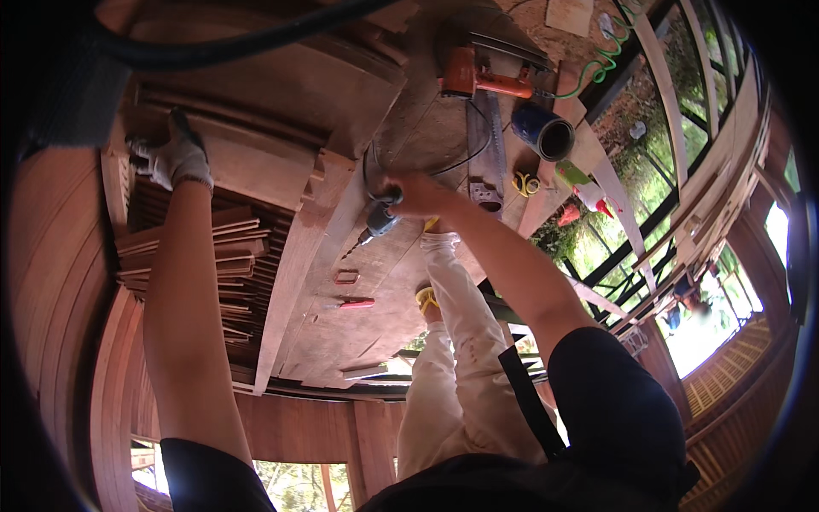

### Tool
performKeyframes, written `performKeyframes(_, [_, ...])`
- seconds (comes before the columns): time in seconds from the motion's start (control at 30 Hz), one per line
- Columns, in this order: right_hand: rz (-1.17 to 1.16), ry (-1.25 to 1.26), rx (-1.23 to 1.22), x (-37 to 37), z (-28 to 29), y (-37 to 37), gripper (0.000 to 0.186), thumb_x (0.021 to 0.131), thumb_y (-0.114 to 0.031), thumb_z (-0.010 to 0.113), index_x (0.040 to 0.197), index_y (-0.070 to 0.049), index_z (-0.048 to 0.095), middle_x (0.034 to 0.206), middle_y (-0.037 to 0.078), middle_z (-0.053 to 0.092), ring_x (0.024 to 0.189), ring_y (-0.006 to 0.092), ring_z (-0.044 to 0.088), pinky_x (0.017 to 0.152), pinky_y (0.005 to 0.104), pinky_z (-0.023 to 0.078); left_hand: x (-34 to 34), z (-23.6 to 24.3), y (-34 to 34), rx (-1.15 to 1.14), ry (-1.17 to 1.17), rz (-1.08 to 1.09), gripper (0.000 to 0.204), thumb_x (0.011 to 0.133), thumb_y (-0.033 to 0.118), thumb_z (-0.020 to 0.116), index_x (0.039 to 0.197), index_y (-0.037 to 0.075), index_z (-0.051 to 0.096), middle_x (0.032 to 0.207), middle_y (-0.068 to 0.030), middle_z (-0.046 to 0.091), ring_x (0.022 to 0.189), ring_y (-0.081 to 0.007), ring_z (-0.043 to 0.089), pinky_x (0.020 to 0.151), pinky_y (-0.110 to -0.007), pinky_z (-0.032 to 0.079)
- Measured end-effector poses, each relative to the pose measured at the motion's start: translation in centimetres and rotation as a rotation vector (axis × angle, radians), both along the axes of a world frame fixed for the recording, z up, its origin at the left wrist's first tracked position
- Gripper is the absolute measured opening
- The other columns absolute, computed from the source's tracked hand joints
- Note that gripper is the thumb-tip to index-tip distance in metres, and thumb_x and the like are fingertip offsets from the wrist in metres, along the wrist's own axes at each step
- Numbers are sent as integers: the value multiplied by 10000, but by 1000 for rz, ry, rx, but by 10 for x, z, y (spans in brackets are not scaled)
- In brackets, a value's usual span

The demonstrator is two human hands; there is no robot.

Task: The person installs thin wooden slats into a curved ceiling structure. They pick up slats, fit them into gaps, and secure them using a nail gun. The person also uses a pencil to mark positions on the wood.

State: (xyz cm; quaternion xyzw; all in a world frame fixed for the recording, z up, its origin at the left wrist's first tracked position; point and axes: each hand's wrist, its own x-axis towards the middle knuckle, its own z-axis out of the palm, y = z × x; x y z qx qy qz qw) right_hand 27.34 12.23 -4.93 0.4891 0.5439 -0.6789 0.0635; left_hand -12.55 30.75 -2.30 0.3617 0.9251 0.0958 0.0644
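Note:
My right hand (420, 198) is closed around a corded power drill (382, 220), its bit pointing down and to the left over the wooden boards. Most of the drill's handle is hidden by my fingers. My left hand (181, 160), in a pale work glove with dark fingertips, lies against the left end of a wooden panel (247, 166). Its thumb stands apart from its fingers. Below that panel, several thin wooden slats (226, 247) lie in a loose stack, partly behind my left forearm.
An orange nail gun (478, 81) with a green coiled hose, a handsaw (488, 154), a dark blue can (543, 132), a yellow tape roll (525, 183) and a glue bottle (590, 194) lie to the right. A red-handled tool (356, 303) lies nearer. Open framing drops away at right.

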Motion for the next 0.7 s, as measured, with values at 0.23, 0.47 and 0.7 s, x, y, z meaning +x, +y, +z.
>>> performKeyframes(0.23, [-133, -1127, 887, 150, -61, 104, 605, 816, -251, 744, 1358, -55, 562, 1340, 155, 603, 1380, 352, 448, 1147, 489, 394, 4, -3, 6, 24, -13, 6, 1087, 809, 618, 790, 1594, 67, 279, 1476, -253, 415, 1331, -397, 508, 1089, -474, 486])
performKeyframes(0.47, [437, -669, 524, 227, -51, 161, 243, 885, -216, 719, 1083, -87, 661, 1106, 156, 711, 1128, 384, 650, 1029, 522, 474, 2, -4, 4, 78, -39, 10, 1073, 820, 591, 796, 1579, 22, 294, 1491, -281, 418, 1331, -424, 506, 1094, -463, 491])
performKeyframes(0.7, [310, -475, 768, 247, 37, 230, 397, 845, -158, 779, 1201, -72, 628, 1128, 163, 660, 1103, 391, 613, 956, 490, 480, -15, -8, -3, 10, 87, -17, 1076, 804, 582, 812, 1580, 45, 295, 1477, -264, 426, 1302, -400, 531, 1071, -460, 520])
